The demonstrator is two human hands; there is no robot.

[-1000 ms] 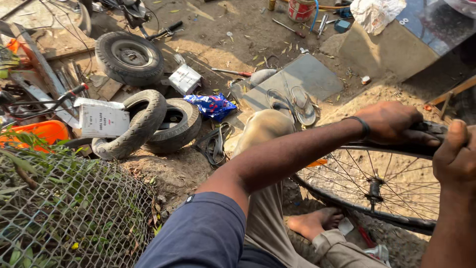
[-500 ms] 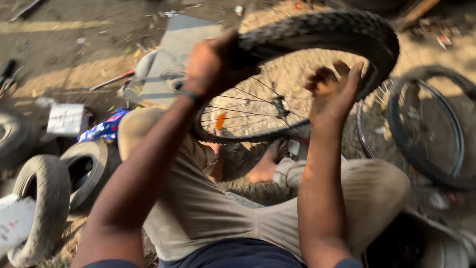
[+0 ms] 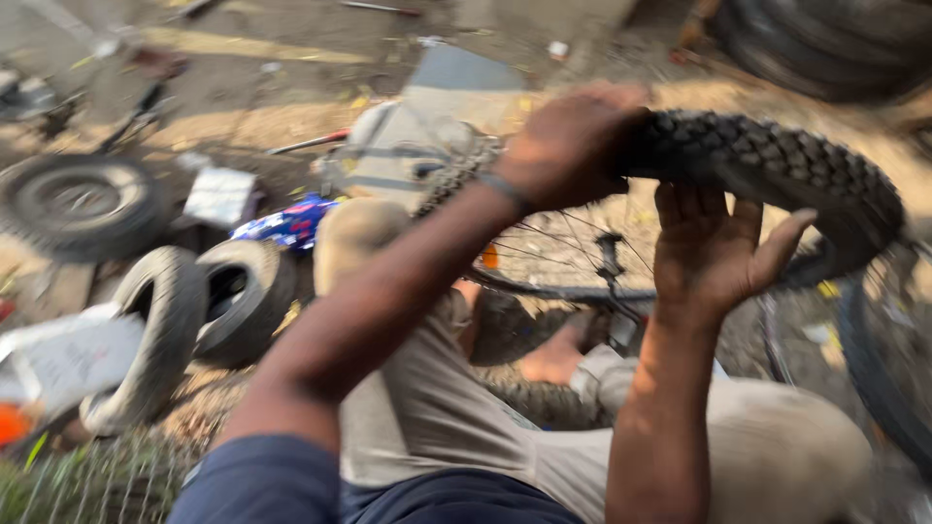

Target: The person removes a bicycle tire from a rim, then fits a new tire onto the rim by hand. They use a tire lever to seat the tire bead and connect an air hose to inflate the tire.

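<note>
The left hand [image 3: 573,146] is clamped over the top of a knobbly black bicycle tyre [image 3: 777,165], fingers curled down over the tread on its far side, a thin band showing at the wrist. The right hand [image 3: 714,247] is spread open just below the tyre, palm pressed flat up against its near side, fingers pointing upward and thumb stuck out to the right. The two hands sit close together on the same stretch of tyre.

From the head camera, the tyre rides on a spoked wheel [image 3: 592,262] held up in front of the person's chest, above the folded knees in beige trousers [image 3: 437,408]. The hub and thin spokes show under the left forearm, and a bare foot [image 3: 553,359] rests on the sandy ground beneath the rim. The picture is blurred, so finer detail on the rim is hard to make out.

To the left, well apart from the wheel, two small worn tyres [image 3: 204,311] lean together on the dirt, with another small wheel [image 3: 83,204] lying farther back. A blue patterned wrapper [image 3: 286,221] lies near the knee. Wire mesh [image 3: 87,480] fills the lower left corner, and part of another dark tyre [image 3: 888,378] curves along the right edge.
</note>
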